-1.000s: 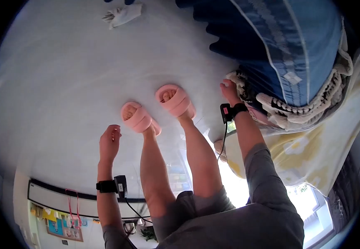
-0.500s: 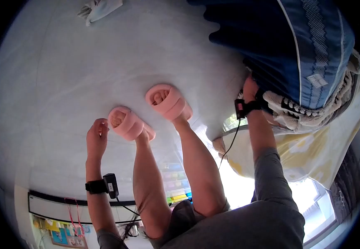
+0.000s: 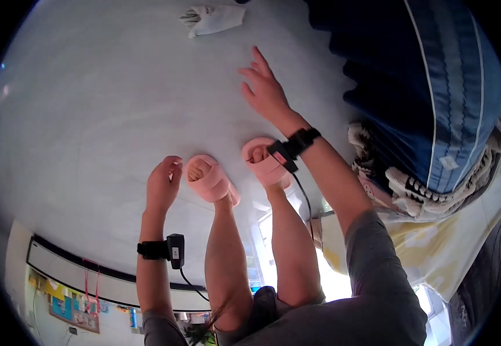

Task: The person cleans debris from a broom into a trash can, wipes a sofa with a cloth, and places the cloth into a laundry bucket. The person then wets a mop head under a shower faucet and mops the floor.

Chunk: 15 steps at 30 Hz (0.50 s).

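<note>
Over the pale floor, my right hand (image 3: 266,92) reaches out empty, with its fingers spread. A white cloth-like item (image 3: 218,21) with a greyish patterned end lies on the floor beyond its fingertips. My left hand (image 3: 164,183) hangs beside the left pink slipper (image 3: 209,180), its fingers loosely curled with a small gap and nothing visible in them. The right pink slipper (image 3: 266,164) is below my right wrist. Each wrist wears a black strap with a small wired box.
Dark blue fabric (image 3: 389,75) with lighter blue bands (image 3: 455,92) hangs at the right. Bunched cream-and-black trim (image 3: 429,199) and a yellow-and-white cloth (image 3: 423,230) lie below it. A white ledge (image 3: 117,282) with a dark edge runs along the lower left.
My right hand has moved away from the blue fabric, up and left over the floor, and its fingers have spread. My left hand stays loosely curled by the slipper. The view has shifted.
</note>
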Each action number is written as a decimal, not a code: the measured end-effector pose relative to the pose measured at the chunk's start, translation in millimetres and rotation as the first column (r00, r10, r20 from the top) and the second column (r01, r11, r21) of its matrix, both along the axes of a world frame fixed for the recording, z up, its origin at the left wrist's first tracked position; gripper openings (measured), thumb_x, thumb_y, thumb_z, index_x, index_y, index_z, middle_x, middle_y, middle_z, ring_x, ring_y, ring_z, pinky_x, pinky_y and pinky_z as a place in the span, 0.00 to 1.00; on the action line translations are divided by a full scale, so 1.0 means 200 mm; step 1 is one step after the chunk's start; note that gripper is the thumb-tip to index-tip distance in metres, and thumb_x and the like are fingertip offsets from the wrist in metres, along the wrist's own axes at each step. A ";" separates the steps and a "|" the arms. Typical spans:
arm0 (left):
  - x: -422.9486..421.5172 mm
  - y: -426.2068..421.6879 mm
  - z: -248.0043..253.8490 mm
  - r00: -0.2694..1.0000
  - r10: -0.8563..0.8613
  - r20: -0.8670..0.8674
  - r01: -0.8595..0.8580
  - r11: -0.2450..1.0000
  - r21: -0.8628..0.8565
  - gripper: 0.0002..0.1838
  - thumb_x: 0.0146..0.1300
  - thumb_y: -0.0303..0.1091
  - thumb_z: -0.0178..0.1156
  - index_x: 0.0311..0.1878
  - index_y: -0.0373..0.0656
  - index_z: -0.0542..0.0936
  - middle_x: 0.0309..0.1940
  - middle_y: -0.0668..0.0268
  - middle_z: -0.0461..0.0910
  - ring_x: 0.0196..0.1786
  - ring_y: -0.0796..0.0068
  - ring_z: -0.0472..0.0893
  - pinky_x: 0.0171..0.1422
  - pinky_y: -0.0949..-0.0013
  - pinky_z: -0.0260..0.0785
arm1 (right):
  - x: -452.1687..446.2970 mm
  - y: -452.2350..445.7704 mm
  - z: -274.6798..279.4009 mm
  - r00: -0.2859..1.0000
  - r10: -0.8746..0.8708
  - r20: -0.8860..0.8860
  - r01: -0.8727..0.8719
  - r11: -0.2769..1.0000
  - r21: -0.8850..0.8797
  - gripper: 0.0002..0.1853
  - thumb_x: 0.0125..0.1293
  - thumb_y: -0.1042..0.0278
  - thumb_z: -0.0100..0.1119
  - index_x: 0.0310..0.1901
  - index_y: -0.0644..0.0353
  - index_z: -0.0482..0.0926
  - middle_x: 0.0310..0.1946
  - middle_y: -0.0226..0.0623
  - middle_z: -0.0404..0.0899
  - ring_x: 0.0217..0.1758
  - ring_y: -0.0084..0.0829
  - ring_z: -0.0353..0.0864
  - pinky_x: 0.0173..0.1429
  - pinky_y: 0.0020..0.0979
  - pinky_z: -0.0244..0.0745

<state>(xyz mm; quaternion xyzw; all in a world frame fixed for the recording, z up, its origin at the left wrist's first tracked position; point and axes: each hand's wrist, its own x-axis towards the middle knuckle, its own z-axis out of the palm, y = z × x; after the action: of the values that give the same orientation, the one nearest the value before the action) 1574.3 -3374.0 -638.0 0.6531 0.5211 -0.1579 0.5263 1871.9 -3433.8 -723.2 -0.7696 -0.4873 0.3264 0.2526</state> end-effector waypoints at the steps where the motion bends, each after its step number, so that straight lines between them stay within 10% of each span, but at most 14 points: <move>1: -0.01 0.00 -0.01 1.000 0.015 -0.002 -0.015 1.000 0.006 0.07 0.61 0.31 0.53 0.42 0.42 0.75 0.30 0.58 0.79 0.33 0.62 0.79 0.37 0.65 0.70 | -0.02 0.14 0.00 1.000 0.015 -0.002 -0.015 1.000 0.006 0.17 0.54 0.71 0.57 0.47 0.58 0.74 0.68 0.51 0.47 0.64 0.48 0.61 0.61 0.39 0.65; 8: -0.11 0.03 0.00 0.998 0.056 -0.006 -0.056 0.997 0.053 0.07 0.62 0.31 0.53 0.41 0.41 0.75 0.29 0.60 0.78 0.34 0.66 0.79 0.37 0.67 0.70 | -0.05 0.55 -0.09 0.824 0.331 0.460 -0.261 0.942 -0.211 0.25 0.55 0.64 0.56 0.56 0.58 0.69 0.67 0.49 0.49 0.69 0.44 0.52 0.69 0.39 0.53; 11: -0.14 0.01 0.11 0.996 0.085 -0.020 -0.084 0.995 0.050 0.07 0.60 0.31 0.55 0.40 0.42 0.75 0.29 0.59 0.78 0.34 0.61 0.78 0.37 0.63 0.69 | -0.04 0.49 0.03 0.866 0.422 0.268 -0.352 0.896 -0.272 0.26 0.57 0.65 0.56 0.58 0.62 0.66 0.66 0.49 0.51 0.70 0.43 0.51 0.69 0.37 0.53; 13: -0.16 0.02 0.26 0.994 0.108 -0.024 -0.106 0.992 0.064 0.07 0.60 0.32 0.55 0.40 0.42 0.75 0.29 0.59 0.78 0.33 0.61 0.78 0.37 0.63 0.69 | -0.12 0.36 0.34 0.932 0.260 -0.252 -0.263 0.965 0.026 0.22 0.62 0.68 0.53 0.57 0.66 0.66 0.66 0.45 0.54 0.68 0.36 0.56 0.67 0.32 0.56; 15: -0.17 -0.02 0.45 0.987 0.161 -0.028 -0.160 0.987 0.025 0.07 0.60 0.32 0.55 0.40 0.42 0.76 0.30 0.59 0.78 0.34 0.62 0.78 0.38 0.63 0.69 | -0.14 0.21 0.68 0.818 0.040 -0.573 -0.097 0.993 -0.070 0.17 0.66 0.72 0.49 0.55 0.65 0.69 0.62 0.39 0.62 0.63 0.28 0.63 0.64 0.27 0.59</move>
<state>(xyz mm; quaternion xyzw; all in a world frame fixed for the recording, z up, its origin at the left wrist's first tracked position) 1540.3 -3377.8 -547.8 0.6125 0.5815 -0.1188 0.5221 1843.3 -3391.0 -587.3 -0.6298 -0.4005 0.5734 0.3378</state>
